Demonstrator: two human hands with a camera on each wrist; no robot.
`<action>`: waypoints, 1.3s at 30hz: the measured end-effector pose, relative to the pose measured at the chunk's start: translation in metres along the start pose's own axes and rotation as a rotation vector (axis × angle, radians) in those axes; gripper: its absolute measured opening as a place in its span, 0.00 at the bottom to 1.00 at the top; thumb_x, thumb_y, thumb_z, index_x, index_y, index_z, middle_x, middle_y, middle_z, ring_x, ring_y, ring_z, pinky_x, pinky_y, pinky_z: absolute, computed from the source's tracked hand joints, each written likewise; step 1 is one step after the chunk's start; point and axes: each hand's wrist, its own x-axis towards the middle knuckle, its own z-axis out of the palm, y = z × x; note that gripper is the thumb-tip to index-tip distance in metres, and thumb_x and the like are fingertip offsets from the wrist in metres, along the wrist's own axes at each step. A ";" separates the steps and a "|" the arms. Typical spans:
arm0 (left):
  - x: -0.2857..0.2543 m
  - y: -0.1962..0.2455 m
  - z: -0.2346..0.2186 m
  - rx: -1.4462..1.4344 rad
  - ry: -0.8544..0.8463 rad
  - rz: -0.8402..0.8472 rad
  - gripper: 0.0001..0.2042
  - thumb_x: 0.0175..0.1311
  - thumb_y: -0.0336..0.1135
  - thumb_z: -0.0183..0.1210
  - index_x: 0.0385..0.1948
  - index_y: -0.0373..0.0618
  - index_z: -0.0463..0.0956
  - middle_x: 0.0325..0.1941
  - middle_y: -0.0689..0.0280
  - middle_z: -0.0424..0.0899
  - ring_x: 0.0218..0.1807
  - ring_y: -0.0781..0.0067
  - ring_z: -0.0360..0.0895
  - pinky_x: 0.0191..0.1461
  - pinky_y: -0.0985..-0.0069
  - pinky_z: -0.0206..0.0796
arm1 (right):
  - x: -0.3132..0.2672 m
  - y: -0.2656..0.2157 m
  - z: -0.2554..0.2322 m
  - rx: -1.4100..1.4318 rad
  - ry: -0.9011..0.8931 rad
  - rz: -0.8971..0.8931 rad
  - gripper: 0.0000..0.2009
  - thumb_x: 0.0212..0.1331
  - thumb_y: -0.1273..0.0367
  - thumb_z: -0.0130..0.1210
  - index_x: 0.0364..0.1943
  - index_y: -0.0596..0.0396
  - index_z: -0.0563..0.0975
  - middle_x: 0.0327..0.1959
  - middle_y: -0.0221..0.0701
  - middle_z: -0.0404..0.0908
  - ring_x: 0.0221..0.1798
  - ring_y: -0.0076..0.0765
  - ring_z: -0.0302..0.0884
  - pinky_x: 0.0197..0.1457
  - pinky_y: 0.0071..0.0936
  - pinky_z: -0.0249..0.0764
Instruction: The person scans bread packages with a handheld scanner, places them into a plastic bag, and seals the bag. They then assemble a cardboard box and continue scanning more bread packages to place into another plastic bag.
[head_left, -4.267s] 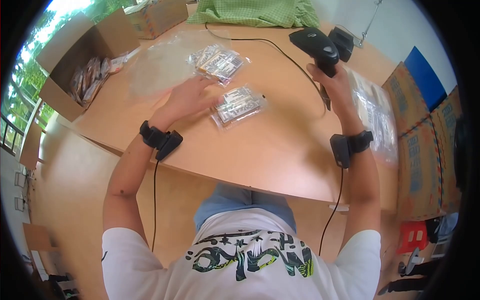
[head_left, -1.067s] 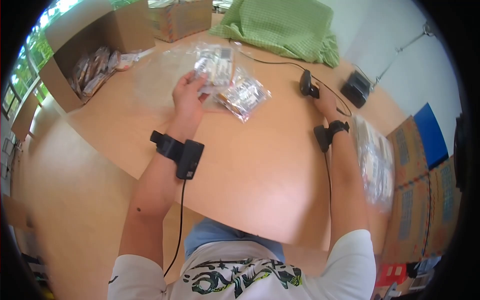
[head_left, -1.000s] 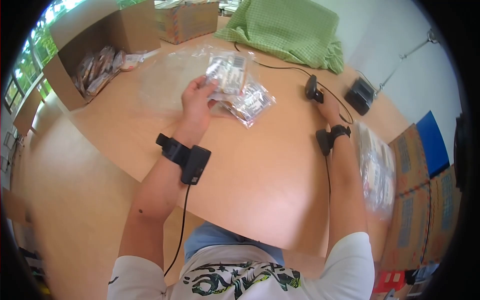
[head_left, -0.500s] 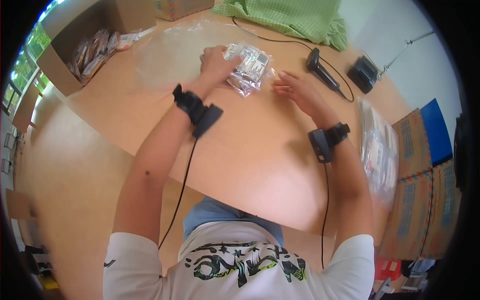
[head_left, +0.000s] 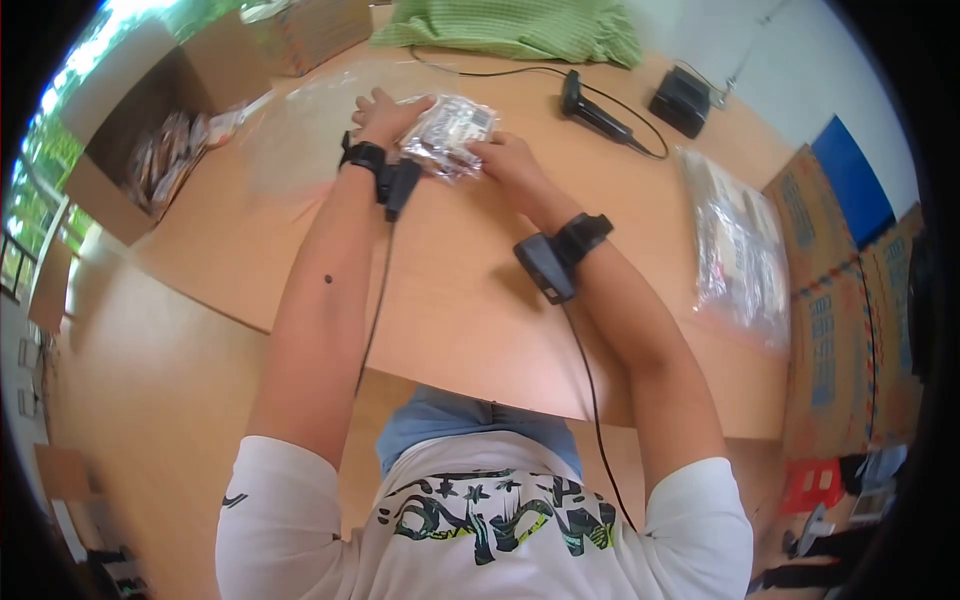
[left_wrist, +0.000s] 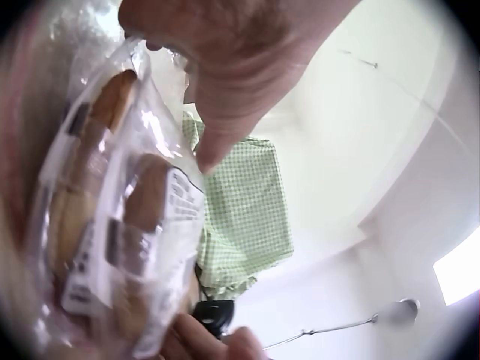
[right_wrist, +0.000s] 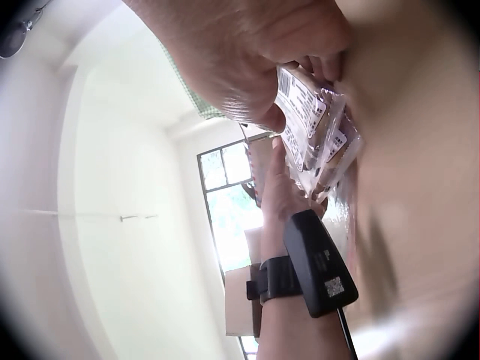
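Gently Pinched Stack

Labelled plastic packets (head_left: 452, 130) were held between both hands over the tabletop (head_left: 450, 300). Their right end was pinched by the right hand (head_left: 512, 168); the left hand (head_left: 384, 122), fingers spread, was rested against them. Light, even pressure seemed needed.

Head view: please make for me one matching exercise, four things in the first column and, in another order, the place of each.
1. Black scanner
2. Green cloth
3. Small packets
4. Blue panel

A. Between left hand and right hand
B. Behind the cardboard boxes at right
C. Beside the looped cable
D. Along the table's far side

Pairs: 1-C; 2-D; 3-A; 4-B
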 end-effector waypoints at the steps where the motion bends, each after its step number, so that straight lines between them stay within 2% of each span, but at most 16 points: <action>1: 0.011 -0.004 -0.002 0.122 -0.028 0.073 0.61 0.39 0.68 0.67 0.67 0.29 0.47 0.72 0.40 0.50 0.73 0.37 0.45 0.69 0.51 0.55 | -0.002 0.001 0.003 -0.018 0.019 -0.044 0.16 0.61 0.69 0.56 0.49 0.64 0.74 0.44 0.35 0.80 0.43 0.29 0.77 0.47 0.27 0.72; 3: 0.054 -0.041 0.018 -0.115 -0.216 0.094 0.66 0.35 0.79 0.58 0.68 0.28 0.47 0.68 0.38 0.59 0.71 0.46 0.56 0.70 0.63 0.54 | -0.002 0.004 0.007 -0.082 0.082 -0.090 0.15 0.58 0.71 0.57 0.48 0.65 0.74 0.43 0.37 0.80 0.43 0.30 0.77 0.47 0.28 0.73; 6: 0.087 -0.051 0.009 0.197 -0.271 0.227 0.61 0.41 0.78 0.57 0.63 0.22 0.55 0.65 0.39 0.65 0.65 0.49 0.67 0.64 0.66 0.63 | 0.024 0.040 0.002 -0.150 0.163 -0.280 0.16 0.50 0.73 0.60 0.45 0.64 0.77 0.41 0.38 0.82 0.41 0.33 0.79 0.47 0.29 0.74; 9: 0.019 -0.018 -0.027 -0.191 -0.380 0.100 0.55 0.45 0.71 0.62 0.64 0.26 0.57 0.62 0.44 0.69 0.59 0.47 0.71 0.55 0.61 0.69 | -0.004 0.013 0.005 -0.181 0.176 -0.370 0.20 0.45 0.70 0.63 0.45 0.61 0.77 0.41 0.38 0.83 0.43 0.34 0.81 0.50 0.30 0.74; 12: 0.007 -0.010 -0.024 -0.130 -0.367 0.242 0.47 0.49 0.69 0.60 0.60 0.31 0.65 0.58 0.51 0.73 0.52 0.60 0.74 0.48 0.68 0.71 | -0.013 0.011 0.011 -0.235 0.278 -0.367 0.21 0.45 0.68 0.63 0.46 0.60 0.77 0.41 0.40 0.83 0.44 0.39 0.81 0.51 0.32 0.74; 14: 0.014 -0.003 -0.020 -0.122 -0.275 -0.069 0.40 0.54 0.65 0.59 0.55 0.33 0.72 0.53 0.56 0.77 0.48 0.70 0.75 0.45 0.73 0.70 | -0.015 0.010 0.010 -0.273 0.299 -0.345 0.22 0.45 0.67 0.63 0.47 0.60 0.76 0.42 0.40 0.82 0.45 0.40 0.81 0.51 0.31 0.74; 17: 0.042 -0.012 -0.011 -0.155 -0.435 -0.144 0.30 0.61 0.60 0.57 0.45 0.37 0.79 0.45 0.62 0.82 0.41 0.77 0.76 0.41 0.76 0.69 | -0.010 0.013 0.011 -0.260 0.240 -0.357 0.24 0.45 0.67 0.63 0.50 0.60 0.74 0.44 0.40 0.82 0.47 0.38 0.80 0.52 0.31 0.74; 19: 0.021 0.000 -0.004 -0.431 -0.608 0.077 0.26 0.63 0.58 0.56 0.40 0.39 0.81 0.38 0.66 0.84 0.37 0.78 0.77 0.40 0.78 0.70 | 0.014 0.032 0.010 -0.255 0.135 -0.425 0.26 0.45 0.68 0.63 0.52 0.60 0.73 0.45 0.39 0.81 0.48 0.35 0.79 0.52 0.30 0.74; 21: -0.004 0.018 -0.008 -0.460 -0.675 0.127 0.27 0.61 0.59 0.58 0.41 0.38 0.80 0.39 0.68 0.83 0.36 0.78 0.78 0.41 0.79 0.70 | 0.009 0.026 0.011 -0.237 0.099 -0.305 0.28 0.45 0.71 0.62 0.55 0.61 0.70 0.47 0.39 0.80 0.50 0.32 0.78 0.53 0.30 0.73; 23: -0.008 0.022 -0.003 -0.540 -0.780 0.102 0.25 0.61 0.55 0.59 0.42 0.37 0.79 0.38 0.65 0.83 0.36 0.76 0.80 0.38 0.79 0.71 | 0.019 0.045 0.015 0.002 0.126 -0.413 0.28 0.45 0.72 0.61 0.55 0.63 0.70 0.48 0.40 0.79 0.51 0.32 0.78 0.53 0.30 0.74; 25: -0.020 0.029 -0.009 -0.444 -0.762 0.150 0.20 0.62 0.48 0.61 0.43 0.38 0.77 0.38 0.64 0.83 0.34 0.73 0.82 0.33 0.75 0.76 | -0.012 0.011 0.011 -0.216 0.213 -0.289 0.30 0.45 0.71 0.63 0.57 0.63 0.68 0.49 0.38 0.78 0.50 0.33 0.77 0.53 0.29 0.74; 28: -0.043 0.035 -0.011 -0.612 -0.673 0.159 0.20 0.61 0.44 0.62 0.46 0.37 0.74 0.41 0.60 0.83 0.37 0.69 0.83 0.38 0.73 0.78 | -0.006 0.018 0.002 -0.169 0.318 -0.418 0.31 0.42 0.66 0.64 0.55 0.63 0.70 0.45 0.43 0.80 0.48 0.44 0.80 0.52 0.34 0.75; 32: -0.081 0.044 0.008 -1.237 -0.807 0.072 0.24 0.57 0.40 0.64 0.50 0.32 0.70 0.45 0.57 0.81 0.41 0.66 0.83 0.44 0.66 0.79 | -0.036 -0.016 -0.034 0.315 0.038 -0.204 0.29 0.49 0.62 0.66 0.53 0.65 0.71 0.46 0.40 0.80 0.48 0.37 0.80 0.51 0.33 0.77; 34: -0.098 0.048 0.029 -1.278 -0.864 0.054 0.25 0.59 0.41 0.64 0.52 0.35 0.69 0.47 0.57 0.80 0.44 0.66 0.82 0.46 0.66 0.79 | -0.060 -0.034 -0.058 0.451 -0.144 -0.037 0.25 0.55 0.62 0.64 0.53 0.63 0.71 0.46 0.36 0.80 0.47 0.33 0.80 0.51 0.33 0.78; 36: -0.131 0.055 0.051 -1.204 -0.850 0.187 0.25 0.63 0.46 0.60 0.54 0.37 0.68 0.49 0.58 0.81 0.48 0.65 0.81 0.51 0.65 0.76 | -0.091 -0.050 -0.080 0.354 -0.131 0.039 0.23 0.57 0.63 0.62 0.53 0.62 0.71 0.47 0.34 0.80 0.46 0.31 0.80 0.51 0.32 0.78; 39: -0.166 0.065 0.020 -0.592 -1.000 0.181 0.25 0.64 0.50 0.58 0.54 0.39 0.70 0.50 0.60 0.80 0.49 0.68 0.79 0.49 0.70 0.74 | -0.123 -0.055 -0.127 0.221 -0.073 -0.017 0.23 0.57 0.64 0.62 0.54 0.60 0.71 0.47 0.33 0.80 0.46 0.30 0.81 0.51 0.29 0.78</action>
